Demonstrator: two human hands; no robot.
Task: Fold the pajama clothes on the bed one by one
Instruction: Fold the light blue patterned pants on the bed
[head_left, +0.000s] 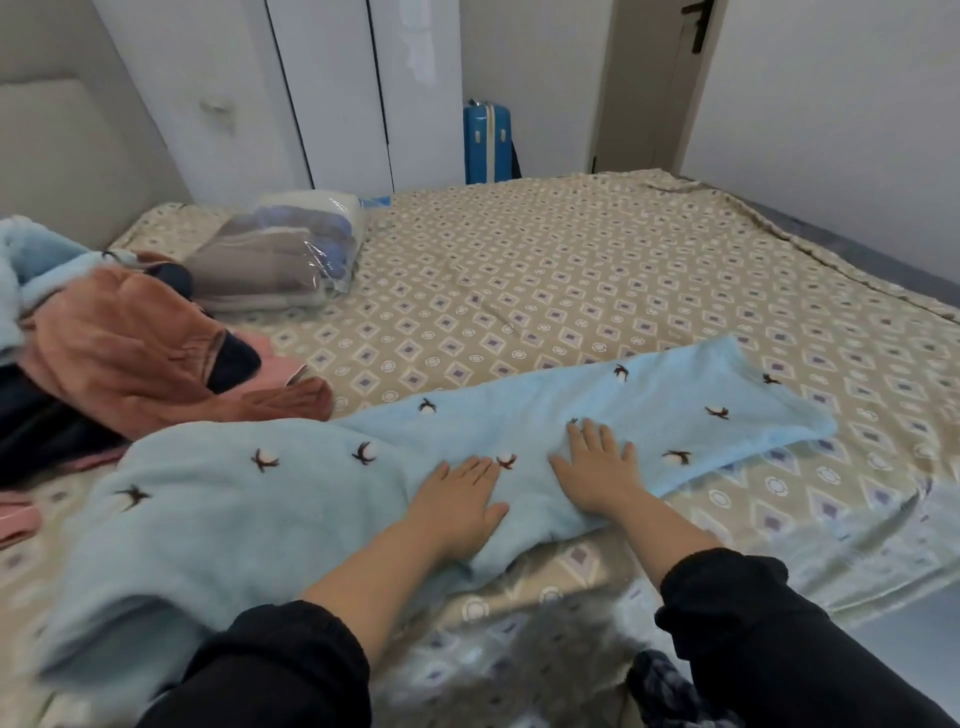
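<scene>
While both hands lie flat on it, the light blue pajama piece (249, 519) is spread across the near part of the bed, running from the near left up toward the right. Left hand (457, 501) and right hand (597, 467): palms down, fingers straight, side by side with a small gap, gripping nothing. The fabric is fleecy, with small dark-and-white motifs.

Bed sheet (571, 270): beige, diamond pattern, rumpled at the near edge.

Left side: unfolded pile (119, 343) of rust-brown, navy, pink and pale blue pieces, just beside the blue piece's left end. Behind it, near the padded headboard (52, 156), is a clear plastic bag (291, 254) of folded clothes.

Room: white wardrobe doors (332, 93) behind the bed. Blue suitcase (487, 143) stands upright between the wardrobe and the door (660, 78), which has a dark handle. Plain wall on the right. Black sleeves end mid-forearm.
</scene>
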